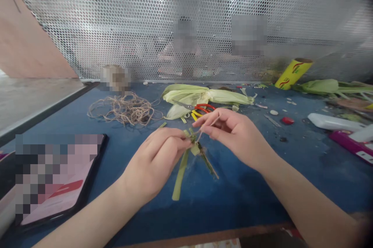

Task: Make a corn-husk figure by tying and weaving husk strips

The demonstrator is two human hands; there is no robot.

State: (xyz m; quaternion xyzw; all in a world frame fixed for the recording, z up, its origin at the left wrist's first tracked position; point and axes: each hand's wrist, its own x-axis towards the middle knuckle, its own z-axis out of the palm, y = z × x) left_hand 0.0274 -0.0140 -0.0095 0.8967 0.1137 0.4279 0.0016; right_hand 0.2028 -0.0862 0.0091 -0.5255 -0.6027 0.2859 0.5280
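My left hand point(159, 158) is closed on a small bundle of green corn husk strips point(181, 174), pinched near where the strips cross. One flat strip hangs down toward the table, and a thin dark twig-like piece point(209, 165) sticks out on the right. With thumb and forefinger together, my right hand point(233, 135) pinches a thin piece of twine point(201, 133) beside the bundle. Just beyond the hands lie scissors point(201, 110) with red and yellow handles, partly over a pile of pale green corn husks point(186, 96). A loose tangle of brown twine point(125, 110) rests to the left.
A tablet point(67, 189) with a blurred screen stands at the left. Toward the right are a yellow tube point(293, 73), more green leaves point(332, 86), a red object point(288, 120), a white glue-gun-like tool point(335, 122) and a purple power strip point(351, 145). A perforated metal panel point(131, 26) borders the blue table.
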